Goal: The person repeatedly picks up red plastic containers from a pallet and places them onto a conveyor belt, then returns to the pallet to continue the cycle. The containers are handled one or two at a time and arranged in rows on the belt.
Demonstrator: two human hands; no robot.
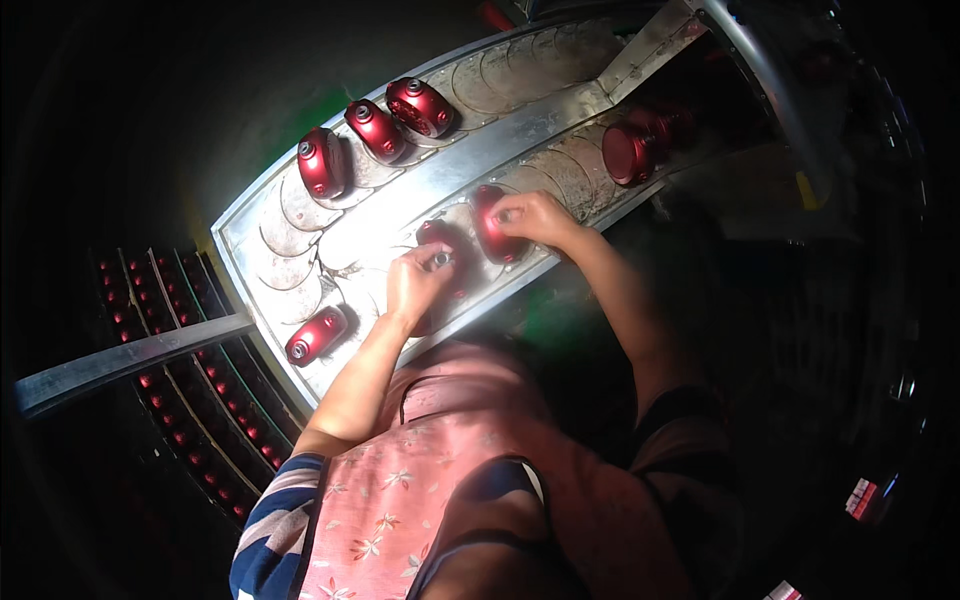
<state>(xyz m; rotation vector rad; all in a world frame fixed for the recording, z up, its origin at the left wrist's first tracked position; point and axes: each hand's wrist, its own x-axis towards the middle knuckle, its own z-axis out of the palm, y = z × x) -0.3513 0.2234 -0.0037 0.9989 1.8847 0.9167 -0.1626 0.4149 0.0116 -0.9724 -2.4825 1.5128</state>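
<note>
My left hand (412,285) has its fingers closed around the end of a glossy red bottle-like piece (457,275) with a small silver ring, standing on the conveyor. My right hand (537,218) pinches the upper part of another red piece (490,237) just to the right, also on the conveyor. Both pieces are partly covered by my fingers. Under my left wrist shows a bit of a further red shape, mostly hidden. The conveyor (285,270) has overlapping curved plates and a metal rim.
Three red pieces (322,164) sit on the far lane, beyond a metal divider (520,128). Another red piece (316,336) lies at the left end, and more (626,153) stand at the right. A metal bar (130,360) juts out left, above racks (200,370) of small red items.
</note>
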